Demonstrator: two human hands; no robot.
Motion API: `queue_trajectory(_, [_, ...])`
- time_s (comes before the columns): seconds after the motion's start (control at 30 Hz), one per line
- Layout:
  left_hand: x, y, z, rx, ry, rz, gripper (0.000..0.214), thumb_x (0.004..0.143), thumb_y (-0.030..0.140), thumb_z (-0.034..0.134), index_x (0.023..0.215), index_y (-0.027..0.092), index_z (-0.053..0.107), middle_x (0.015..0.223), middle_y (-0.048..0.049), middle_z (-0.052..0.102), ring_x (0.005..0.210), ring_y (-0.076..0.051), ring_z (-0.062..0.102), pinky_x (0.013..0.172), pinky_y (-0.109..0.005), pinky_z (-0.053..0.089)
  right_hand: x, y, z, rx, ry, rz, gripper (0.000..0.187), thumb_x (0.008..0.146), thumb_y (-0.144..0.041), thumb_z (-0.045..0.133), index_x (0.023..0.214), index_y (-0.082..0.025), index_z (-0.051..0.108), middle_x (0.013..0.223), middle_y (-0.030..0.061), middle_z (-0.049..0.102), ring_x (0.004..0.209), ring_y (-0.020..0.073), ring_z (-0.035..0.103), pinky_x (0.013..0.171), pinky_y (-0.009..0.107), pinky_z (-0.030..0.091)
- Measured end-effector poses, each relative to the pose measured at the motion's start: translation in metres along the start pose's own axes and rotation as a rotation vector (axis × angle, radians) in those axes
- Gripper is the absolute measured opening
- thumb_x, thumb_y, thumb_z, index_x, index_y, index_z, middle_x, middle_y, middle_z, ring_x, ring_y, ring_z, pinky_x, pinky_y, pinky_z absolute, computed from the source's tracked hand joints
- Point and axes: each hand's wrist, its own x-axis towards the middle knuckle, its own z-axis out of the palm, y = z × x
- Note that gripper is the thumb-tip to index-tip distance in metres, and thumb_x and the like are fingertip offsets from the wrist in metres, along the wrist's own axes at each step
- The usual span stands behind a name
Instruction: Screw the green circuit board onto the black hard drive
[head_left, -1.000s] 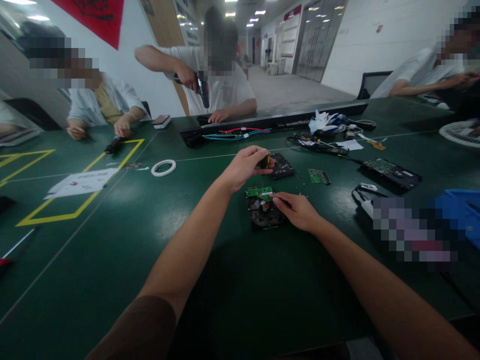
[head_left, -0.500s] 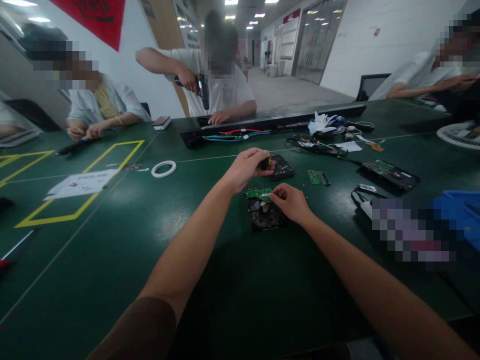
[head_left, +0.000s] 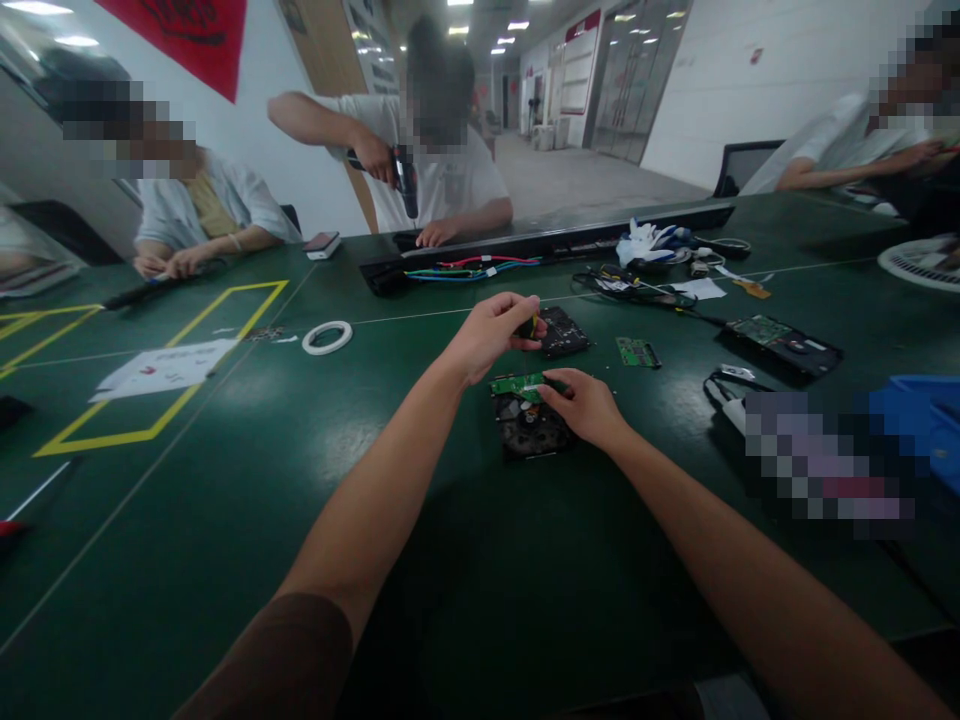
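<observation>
- Worktop [head_left: 427, 590]: carries your hard drive [head_left: 534, 435], flat.
- Blue container [head_left: 926, 420]: well right of the drive, contents unclear.
- Your left hand [head_left: 496, 338]: raised at the drive's far side, fingers curled round a dark-and-yellow handle [head_left: 529, 327].
- Your right hand [head_left: 586, 405]: at the drive's right edge, fingers narrow against its green circuit board [head_left: 516, 386], grip unclear.

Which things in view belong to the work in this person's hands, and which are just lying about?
In the work:
dark-and-yellow tool handle, in the left hand
green circuit board, at the right hand
black hard drive, with that board at its far end

Just lying about:
white ring
loose green board
paper sheet
white glove-like bundle
blue bin
</observation>
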Motion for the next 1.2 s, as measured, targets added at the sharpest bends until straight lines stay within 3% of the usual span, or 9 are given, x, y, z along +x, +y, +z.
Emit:
queue_trajectory(0.27, [0.0,0.001,-0.001,0.011,-0.02,0.009,0.024,0.097,0.039,0.063,0.09,0.016,0.061,0.093,-0.0088,0.07,0.09,-0.016,0.068,0.074,-0.028,0.059,-0.001,0.003,0.001,-0.028,-0.009,-0.008,0.044,0.097,-0.05,0.061,0.128,-0.02,0.071,0.127,0.0101,0.074,0.094,0.0248,0.073,0.088,0.041,0.058])
queue_trajectory(0.57, [-0.002,0.005,-0.004,0.242,0.054,0.035,0.027,0.094,0.043,0.063,0.092,0.018,0.073,0.097,-0.0071,0.07,0.08,-0.013,0.061,0.054,-0.019,0.045,-0.003,0.001,0.002,-0.004,0.059,0.041,0.039,0.094,-0.046,0.066,0.125,-0.023,0.074,0.109,0.0079,0.078,0.082,0.0211,0.07,0.077,0.036,0.056])
queue_trajectory(0.73, [-0.006,0.009,-0.003,0.28,0.03,0.039,0.025,0.092,0.041,0.064,0.095,0.018,0.075,0.101,-0.0075,0.071,0.082,-0.014,0.061,0.05,-0.018,0.043,-0.002,0.001,0.001,0.02,0.041,0.031,0.039,0.094,-0.046,0.065,0.124,-0.023,0.074,0.112,0.0074,0.078,0.082,0.0211,0.07,0.076,0.035,0.055])
queue_trajectory(1.0, [-0.006,0.011,-0.002,0.183,0.019,-0.01,0.02,0.091,0.036,0.064,0.092,0.016,0.069,0.097,-0.0093,0.072,0.083,-0.016,0.066,0.053,-0.02,0.049,-0.003,0.001,0.0,0.035,0.024,0.033,0.035,0.095,-0.042,0.064,0.125,-0.024,0.073,0.116,0.0056,0.078,0.082,0.0204,0.069,0.077,0.035,0.055])
queue_trajectory(1.2, [-0.005,0.009,0.002,0.047,0.05,-0.034,0.015,0.091,0.029,0.062,0.093,0.014,0.063,0.095,-0.0109,0.073,0.088,-0.019,0.069,0.065,-0.028,0.059,-0.002,0.002,0.0,0.034,0.025,0.007,0.034,0.096,-0.041,0.064,0.124,-0.025,0.073,0.121,0.0048,0.076,0.084,0.0202,0.069,0.079,0.036,0.056])
